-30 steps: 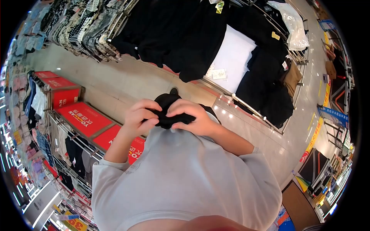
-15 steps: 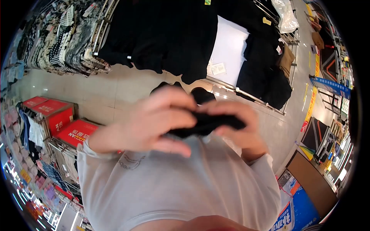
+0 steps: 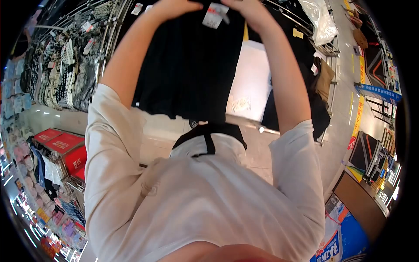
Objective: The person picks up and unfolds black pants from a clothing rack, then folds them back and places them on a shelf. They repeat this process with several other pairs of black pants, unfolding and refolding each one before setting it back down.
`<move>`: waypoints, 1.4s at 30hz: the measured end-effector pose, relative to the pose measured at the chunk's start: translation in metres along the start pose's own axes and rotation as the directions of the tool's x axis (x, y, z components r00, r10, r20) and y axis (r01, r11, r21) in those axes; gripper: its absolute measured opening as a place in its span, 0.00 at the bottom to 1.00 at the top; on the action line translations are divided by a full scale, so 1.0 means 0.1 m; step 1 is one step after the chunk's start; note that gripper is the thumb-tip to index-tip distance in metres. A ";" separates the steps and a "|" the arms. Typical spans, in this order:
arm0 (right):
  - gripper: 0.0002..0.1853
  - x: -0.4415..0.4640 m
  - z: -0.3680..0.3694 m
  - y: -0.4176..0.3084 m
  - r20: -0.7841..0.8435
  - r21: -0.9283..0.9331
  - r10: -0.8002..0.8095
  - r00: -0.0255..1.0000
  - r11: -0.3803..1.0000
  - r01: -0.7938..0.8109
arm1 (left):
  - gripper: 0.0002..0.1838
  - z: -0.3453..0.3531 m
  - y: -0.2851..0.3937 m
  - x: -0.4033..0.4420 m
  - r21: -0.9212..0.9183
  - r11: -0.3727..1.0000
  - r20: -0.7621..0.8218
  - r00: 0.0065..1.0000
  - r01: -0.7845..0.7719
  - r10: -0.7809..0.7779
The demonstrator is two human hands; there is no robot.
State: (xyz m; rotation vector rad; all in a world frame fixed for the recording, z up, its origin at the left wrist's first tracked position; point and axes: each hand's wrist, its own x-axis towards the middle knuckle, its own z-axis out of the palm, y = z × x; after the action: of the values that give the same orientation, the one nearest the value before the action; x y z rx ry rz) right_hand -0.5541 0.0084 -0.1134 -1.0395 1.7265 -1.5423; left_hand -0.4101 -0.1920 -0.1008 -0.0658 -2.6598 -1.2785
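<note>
Black cloth garment [image 3: 192, 65], upper middle of the frame; both hands at its top end.

Long axis appears to run from the top edge down toward mid-frame, between the forearms; outline blends with other black clothing, so its exact extent is uncertain. Left hand [image 3: 174, 6] lies at its upper left, right hand [image 3: 246, 8] at its upper right, thumbs pointing inward. White rectangular tag [image 3: 212, 20] sits between them, nearer the right thumb. Fingers are cropped by the frame's top: whether either hand is pinching cloth, I cannot tell.
</note>
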 end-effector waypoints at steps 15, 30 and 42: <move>0.27 1.36 -0.48 3.26 0.004 0.434 0.383 0.924 0.832 -0.347 | 0.29 1.69 -3.21 1.08 -0.407 0.881 -0.150 0.934 0.241 -0.325; 0.17 1.99 -0.45 3.81 -0.188 -0.431 -0.270 0.944 0.887 0.168 | 0.36 1.91 -3.36 1.21 0.275 0.931 -0.518 0.853 0.241 -0.068; 0.14 -0.28 0.02 3.28 -0.324 -0.625 -0.369 0.871 0.775 0.096 | 0.33 2.92 -0.99 -1.45 0.470 0.874 0.373 0.869 0.126 -0.326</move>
State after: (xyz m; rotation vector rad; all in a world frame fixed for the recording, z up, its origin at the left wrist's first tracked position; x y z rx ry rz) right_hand -0.5915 0.0376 -0.4391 -1.3298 2.5947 -1.4874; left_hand -0.3238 -0.0211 -0.3829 0.0356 -3.3821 -0.7521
